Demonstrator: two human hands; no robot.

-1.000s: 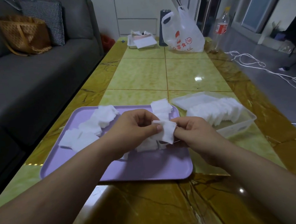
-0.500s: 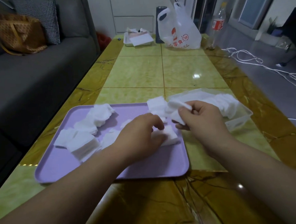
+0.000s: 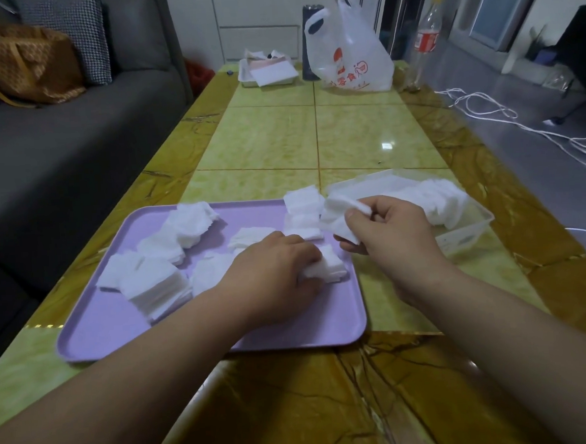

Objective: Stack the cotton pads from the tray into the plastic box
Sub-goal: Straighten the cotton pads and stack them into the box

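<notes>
The purple tray (image 3: 96,336) lies at the near end of the table (image 3: 313,134). Its near rim sits back from the table's brown border, and its right rim is just beside the plastic box (image 3: 464,242). The box stands near the table's right edge, and beyond that edge a white cord (image 3: 483,107) lies on the floor. On the left, the table's edge runs close along a grey sofa (image 3: 57,150). Past the tray's far rim a long stretch of green table top runs to a plastic bag (image 3: 350,57) at the far end.

Loose cotton pads (image 3: 155,285) lie in heaps over the left and far parts of the tray. A row of pads (image 3: 438,202) leans inside the box. The left hand (image 3: 274,271) is low on the tray near its right rim, its fingers (image 3: 312,255) curled round a small stack (image 3: 328,267) that rests on the tray. The right hand (image 3: 392,236) is raised by the box's left rim, above the tray's far right corner. Its thumb and fingers pinch a few pads (image 3: 343,218).

A second ago both hands held one bundle together over the middle of the tray. Since then they have parted, the left going down to the tray and the right toward the box. Little has changed from half a second ago.
</notes>
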